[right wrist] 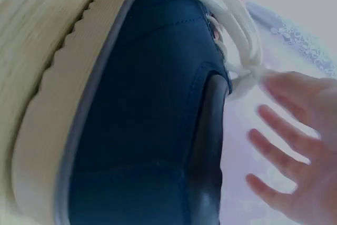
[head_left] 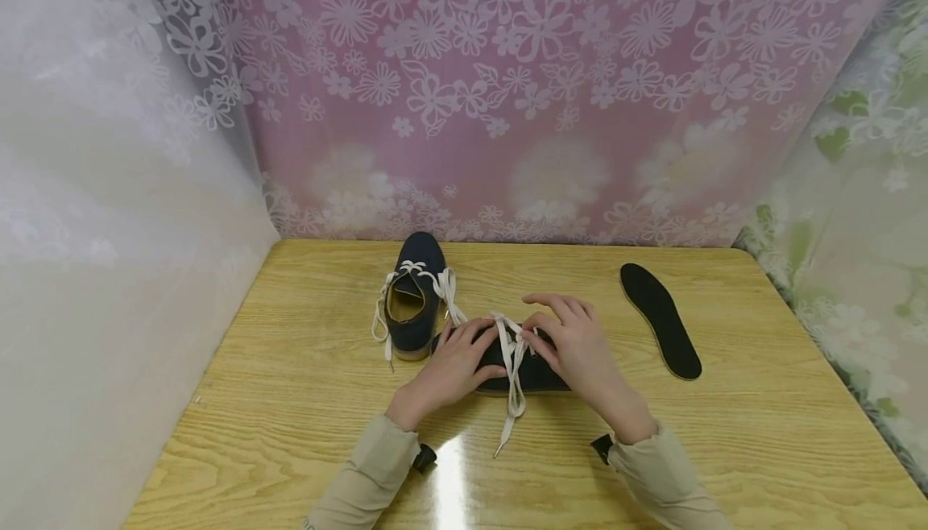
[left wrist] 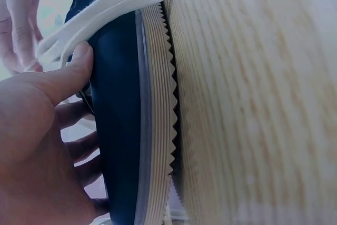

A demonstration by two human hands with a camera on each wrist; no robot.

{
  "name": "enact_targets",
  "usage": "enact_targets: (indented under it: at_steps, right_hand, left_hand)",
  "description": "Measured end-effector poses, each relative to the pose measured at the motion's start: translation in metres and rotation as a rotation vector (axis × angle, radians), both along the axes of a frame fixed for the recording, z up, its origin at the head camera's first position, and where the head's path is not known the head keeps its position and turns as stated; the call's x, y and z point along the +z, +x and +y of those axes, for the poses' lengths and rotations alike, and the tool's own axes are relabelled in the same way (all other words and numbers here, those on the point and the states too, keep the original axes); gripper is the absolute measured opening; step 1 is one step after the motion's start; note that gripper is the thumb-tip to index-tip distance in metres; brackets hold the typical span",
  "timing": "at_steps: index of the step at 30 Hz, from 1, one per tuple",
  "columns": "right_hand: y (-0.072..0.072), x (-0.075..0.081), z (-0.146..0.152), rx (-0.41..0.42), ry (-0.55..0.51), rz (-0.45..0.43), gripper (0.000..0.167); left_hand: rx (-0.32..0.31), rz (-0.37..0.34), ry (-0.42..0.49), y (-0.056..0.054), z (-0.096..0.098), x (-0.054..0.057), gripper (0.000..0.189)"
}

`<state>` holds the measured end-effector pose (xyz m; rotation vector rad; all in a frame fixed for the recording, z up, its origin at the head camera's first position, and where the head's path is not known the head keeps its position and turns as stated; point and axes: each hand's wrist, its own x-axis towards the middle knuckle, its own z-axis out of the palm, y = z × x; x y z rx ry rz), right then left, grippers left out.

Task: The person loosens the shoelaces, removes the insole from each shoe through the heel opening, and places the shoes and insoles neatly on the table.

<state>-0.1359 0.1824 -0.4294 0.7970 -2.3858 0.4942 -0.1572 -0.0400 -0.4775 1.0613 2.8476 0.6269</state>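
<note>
A dark navy shoe (head_left: 540, 375) with a pale ridged sole lies sideways on the table, its toe to the left. My left hand (head_left: 451, 365) holds its front part, thumb on the near side and fingers over the far side; the left wrist view shows the thumb against the navy upper (left wrist: 118, 82). At the lacing, my right hand (head_left: 580, 346) pinches the white shoelace (right wrist: 245, 30) between thumb and forefinger, the other fingers spread. A long stretch of the lace (head_left: 513, 393) hangs over the shoe's near side, its tip on the table.
A second navy shoe (head_left: 422, 252) with white laces stands behind and left of the first, toe pointing away. On the right lies a black insole (head_left: 661, 319). The wooden table (head_left: 761, 433) ends at a pink floral curtain (head_left: 471, 111).
</note>
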Motion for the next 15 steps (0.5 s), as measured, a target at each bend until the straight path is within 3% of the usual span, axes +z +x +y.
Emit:
enact_targets:
  at_steps: [4, 11, 15]
  right_hand:
    - [0.0003, 0.0060, -0.0002, 0.020, -0.086, 0.035, 0.021]
    - [0.0003, 0.0093, 0.0019, 0.081, -0.087, -0.003, 0.010]
    - [-0.0007, 0.0097, 0.0076, 0.066, -0.086, -0.040, 0.010]
  left_hand:
    - [0.008, 0.001, 0.000, -0.0010, 0.0000, -0.0007, 0.068]
    - [0.009, 0.004, 0.002, -0.0001, -0.0003, -0.0003, 0.067]
    - [0.012, 0.000, -0.002, 0.0000, 0.0007, -0.0006, 0.069]
